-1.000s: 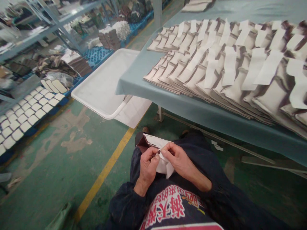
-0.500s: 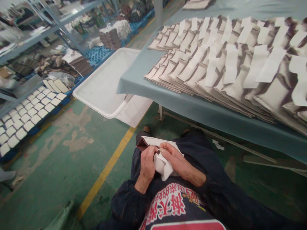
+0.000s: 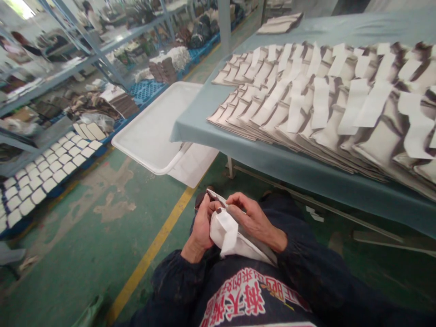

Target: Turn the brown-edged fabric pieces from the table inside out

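A white cloth piece with dark brown parts (image 3: 223, 229) lies over my lap, folded and bunched between both hands. My left hand (image 3: 202, 225) grips its left side, thumb on the dark edge at the top. My right hand (image 3: 252, 218) has its fingers bent against the cloth's upper edge, thumb and fingertips pressed on it. A white strip (image 3: 230, 234) hangs over the front of the cloth. Whatever lies under the right fingertips is hidden.
Ahead on the right, a table with a blue-green cover (image 3: 190, 122) bears rows of overlapping pale cloth pieces (image 3: 265, 109) with white strips. A white tub (image 3: 150, 136) stands beside it. Pale pads (image 3: 47, 168) lie on a pallet at left, near metal racks. People are in the distance.
The cloth has been turned and spread more, its long edge now slanting down to the right. My hands have moved slightly apart. The view has tilted up a little.
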Tool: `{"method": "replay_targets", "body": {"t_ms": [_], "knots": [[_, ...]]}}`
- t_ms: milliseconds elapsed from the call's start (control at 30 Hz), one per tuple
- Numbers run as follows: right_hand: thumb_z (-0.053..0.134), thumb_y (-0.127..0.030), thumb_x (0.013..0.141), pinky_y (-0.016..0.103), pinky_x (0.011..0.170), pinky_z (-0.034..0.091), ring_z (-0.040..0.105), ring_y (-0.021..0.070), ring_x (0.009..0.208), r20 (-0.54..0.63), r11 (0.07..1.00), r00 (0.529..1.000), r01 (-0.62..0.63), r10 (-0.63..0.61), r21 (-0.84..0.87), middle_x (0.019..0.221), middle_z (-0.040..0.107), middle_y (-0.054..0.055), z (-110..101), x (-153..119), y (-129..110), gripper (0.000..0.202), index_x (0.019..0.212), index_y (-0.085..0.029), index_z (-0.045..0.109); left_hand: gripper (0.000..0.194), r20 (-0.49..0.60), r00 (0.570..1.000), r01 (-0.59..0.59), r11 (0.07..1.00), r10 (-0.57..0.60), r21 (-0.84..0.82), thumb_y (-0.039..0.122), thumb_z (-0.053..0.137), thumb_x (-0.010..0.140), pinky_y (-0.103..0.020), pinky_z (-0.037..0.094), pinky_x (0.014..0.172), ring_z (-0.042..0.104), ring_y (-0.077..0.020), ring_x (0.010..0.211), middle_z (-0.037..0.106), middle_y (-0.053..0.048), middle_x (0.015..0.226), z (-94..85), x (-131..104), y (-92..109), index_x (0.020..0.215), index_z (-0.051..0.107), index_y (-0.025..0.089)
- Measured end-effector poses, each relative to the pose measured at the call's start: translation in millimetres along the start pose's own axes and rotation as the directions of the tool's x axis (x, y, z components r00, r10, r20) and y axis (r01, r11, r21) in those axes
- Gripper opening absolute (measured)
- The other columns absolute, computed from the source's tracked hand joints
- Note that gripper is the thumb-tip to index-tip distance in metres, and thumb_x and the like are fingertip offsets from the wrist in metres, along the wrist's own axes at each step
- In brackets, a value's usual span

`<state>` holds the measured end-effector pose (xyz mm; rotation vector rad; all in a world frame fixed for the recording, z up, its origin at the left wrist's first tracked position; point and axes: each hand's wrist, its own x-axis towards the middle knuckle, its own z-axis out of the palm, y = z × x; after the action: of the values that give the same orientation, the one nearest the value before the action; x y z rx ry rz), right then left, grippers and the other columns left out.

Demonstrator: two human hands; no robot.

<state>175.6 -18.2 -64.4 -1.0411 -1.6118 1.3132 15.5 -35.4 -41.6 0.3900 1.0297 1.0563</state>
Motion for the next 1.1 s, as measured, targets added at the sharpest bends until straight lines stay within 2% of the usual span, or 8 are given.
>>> {"method": "replay_targets", "body": {"t_ms": [200, 267, 367, 433, 533, 700, 900, 1100], "knots": [[0.046, -0.038, 0.103, 0.044, 0.107, 0.046, 0.061, 0.0258, 0.125, 0.131, 0.948, 0.947, 0.307, -0.295, -0.085, 0.137, 0.065, 0.012, -25, 16, -37, 0.039, 0.138, -0.022, 0.055, 0.077, 0.098, 0.991, -0.114, 0.940, 0.087, 0.322, 0.093, 0.058, 0.071, -0.025, 0.028, 0.045, 0.039, -0.0101, 0.044, 0.053, 0.000, 0.049, -1.9, 3, 30, 0.055, 0.058, 0.017], [0.054, -0.044, 0.098, 0.047, 0.106, 0.045, 0.063, 0.0281, 0.118, 0.186, 0.890, 0.896, 0.431, -0.402, -0.151, 0.130, 0.068, 0.014, -30, 26, -50, 0.044, 0.136, -0.020, 0.057, 0.081, 0.182, 0.970, -0.229, 0.868, 0.164, 0.441, 0.093, 0.050, 0.076, -0.025, 0.027, 0.046, 0.039, -0.0108, 0.046, 0.056, -0.001, 0.052, -0.1, 3, 42, 0.058, 0.064, 0.016], [0.068, -0.050, 0.088, 0.049, 0.104, 0.043, 0.064, 0.0264, 0.091, 0.250, 0.802, 0.846, 0.529, -0.472, -0.277, 0.093, 0.071, 0.008, -37, 43, -64, 0.037, 0.111, -0.021, 0.068, 0.084, 0.271, 0.931, -0.359, 0.756, 0.246, 0.548, 0.093, 0.043, 0.080, -0.027, 0.024, 0.046, 0.037, -0.0114, 0.046, 0.054, -0.001, 0.051, 6.2, 2, 60, 0.060, 0.068, 0.016], [0.073, -0.051, 0.084, 0.049, 0.105, 0.040, 0.059, 0.0224, 0.077, 0.298, 0.777, 0.841, 0.535, -0.452, -0.333, 0.074, 0.064, 0.001, -41, 49, -70, 0.028, 0.087, -0.024, 0.069, 0.084, 0.305, 0.914, -0.402, 0.696, 0.267, 0.595, 0.094, 0.043, 0.078, -0.027, 0.023, 0.046, 0.035, -0.0117, 0.046, 0.051, 0.000, 0.049, 11.8, 0, 68, 0.060, 0.068, 0.016], [0.070, -0.051, 0.087, 0.041, 0.091, 0.044, 0.051, 0.0182, 0.068, 0.361, 0.791, 0.841, 0.519, -0.404, -0.324, 0.066, 0.055, -0.001, -45, 49, -72, 0.037, 0.066, -0.023, 0.058, 0.085, 0.343, 0.895, -0.443, 0.649, 0.285, 0.618, 0.096, 0.041, 0.076, -0.027, 0.022, 0.046, 0.033, -0.0114, 0.047, 0.046, 0.000, 0.048, 18.1, -2, 70, 0.055, 0.062, 0.016], [0.062, -0.049, 0.096, 0.028, 0.060, 0.031, 0.041, 0.0125, 0.059, 0.363, 0.887, 0.891, 0.379, -0.272, -0.265, 0.064, 0.049, -0.004, -47, 36, -70, 0.042, 0.065, -0.021, 0.052, 0.085, 0.424, 0.879, -0.458, 0.629, 0.217, 0.629, 0.095, 0.039, 0.079, -0.026, 0.023, 0.046, 0.033, -0.0108, 0.048, 0.044, 0.001, 0.051, 16.5, -3, 70, 0.059, 0.061, 0.016], [0.060, -0.042, 0.096, 0.027, 0.058, 0.028, 0.039, 0.0112, 0.058, 0.364, 0.910, 0.906, 0.323, -0.218, -0.259, 0.062, 0.049, -0.005, -48, 31, -77, 0.037, 0.067, -0.020, 0.057, 0.061, 0.514, 0.854, -0.467, 0.547, 0.077, 0.695, 0.075, 0.065, 0.083, -0.023, 0.028, 0.052, 0.037, -0.0116, 0.057, 0.047, 0.001, 0.062, 16.9, -16, 89, 0.068, 0.063, 0.016], [0.058, -0.034, 0.096, 0.025, 0.055, 0.027, 0.038, 0.0103, 0.056, 0.378, 0.919, 0.910, 0.287, -0.172, -0.272, 0.061, 0.048, -0.006, -42, 32, -78, 0.029, 0.071, -0.020, 0.060, 0.049, 0.500, 0.865, -0.443, 0.541, 0.046, 0.715, 0.060, 0.062, 0.093, -0.022, 0.026, 0.050, 0.035, -0.0109, 0.056, 0.046, 0.002, 0.062, 7.7, -22, 91, 0.071, 0.064, 0.015]]}}
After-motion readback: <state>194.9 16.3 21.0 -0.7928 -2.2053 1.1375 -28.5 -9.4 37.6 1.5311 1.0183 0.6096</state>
